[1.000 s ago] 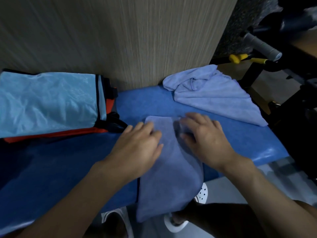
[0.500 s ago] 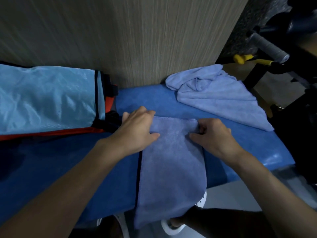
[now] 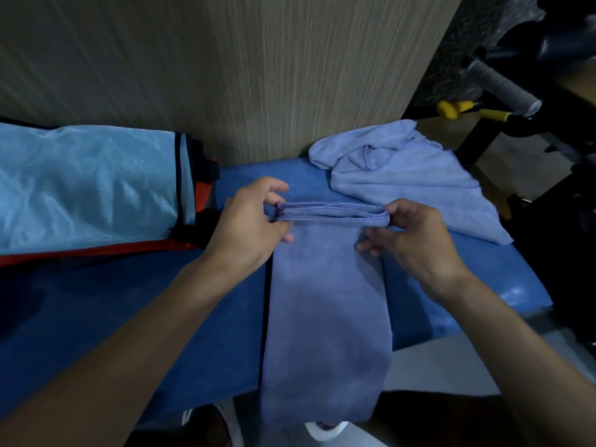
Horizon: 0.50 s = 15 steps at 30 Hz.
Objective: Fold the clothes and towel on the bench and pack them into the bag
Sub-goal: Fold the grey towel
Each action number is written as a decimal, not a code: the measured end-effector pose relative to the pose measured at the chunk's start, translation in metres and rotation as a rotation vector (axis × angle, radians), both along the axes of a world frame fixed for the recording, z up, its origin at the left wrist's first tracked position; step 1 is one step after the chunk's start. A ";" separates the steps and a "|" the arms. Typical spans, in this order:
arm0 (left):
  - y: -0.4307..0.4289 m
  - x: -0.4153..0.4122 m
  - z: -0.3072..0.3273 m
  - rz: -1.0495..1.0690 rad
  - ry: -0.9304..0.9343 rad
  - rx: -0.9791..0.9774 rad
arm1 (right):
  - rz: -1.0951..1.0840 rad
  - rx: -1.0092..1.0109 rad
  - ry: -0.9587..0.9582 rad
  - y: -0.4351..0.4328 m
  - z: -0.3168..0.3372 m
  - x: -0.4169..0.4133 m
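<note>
A lavender towel (image 3: 325, 304), folded into a long strip, lies across the blue bench (image 3: 161, 317) and hangs over its near edge. My left hand (image 3: 248, 227) pinches the strip's far left corner. My right hand (image 3: 409, 233) pinches the far right corner. Both lift the far hem, so its layered edges show. A second lavender cloth (image 3: 403, 175) lies crumpled at the bench's far right. The light blue bag (image 3: 87, 185) with orange and black trim lies on the bench at the left.
A wood-grain panel (image 3: 258, 75) rises right behind the bench. Black gym equipment with a grey grip (image 3: 503, 85) and a yellow handle (image 3: 451, 108) stands at the right. White shoes (image 3: 322, 430) and tiled floor show below the bench's near edge.
My hands went from pressing flat on the strip to its far corners, then pinched and lifted the far hem. The camera view shifted slightly.
</note>
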<state>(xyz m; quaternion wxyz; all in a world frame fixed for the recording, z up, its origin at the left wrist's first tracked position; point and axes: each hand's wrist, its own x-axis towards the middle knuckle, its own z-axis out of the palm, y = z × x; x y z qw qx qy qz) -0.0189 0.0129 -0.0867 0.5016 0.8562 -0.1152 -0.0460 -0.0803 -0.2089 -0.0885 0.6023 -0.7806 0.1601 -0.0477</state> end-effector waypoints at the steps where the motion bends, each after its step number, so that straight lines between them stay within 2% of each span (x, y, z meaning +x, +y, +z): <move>1: 0.000 0.000 -0.001 -0.009 -0.027 -0.006 | 0.006 -0.005 -0.024 -0.001 -0.001 0.000; 4: 0.001 -0.004 -0.004 -0.113 -0.121 -0.018 | 0.054 -0.046 -0.067 -0.004 0.000 -0.001; 8: 0.008 -0.008 -0.012 -0.191 -0.130 0.067 | 0.180 -0.146 -0.093 -0.011 -0.001 -0.007; 10: 0.012 -0.009 -0.012 -0.234 -0.135 0.095 | 0.204 -0.287 -0.144 -0.016 -0.006 -0.009; 13: 0.015 -0.011 -0.011 -0.281 -0.165 0.169 | 0.330 -0.580 -0.316 -0.020 -0.012 -0.011; 15: 0.015 -0.013 -0.011 -0.305 -0.189 0.211 | 0.384 -0.687 -0.313 -0.023 -0.015 -0.012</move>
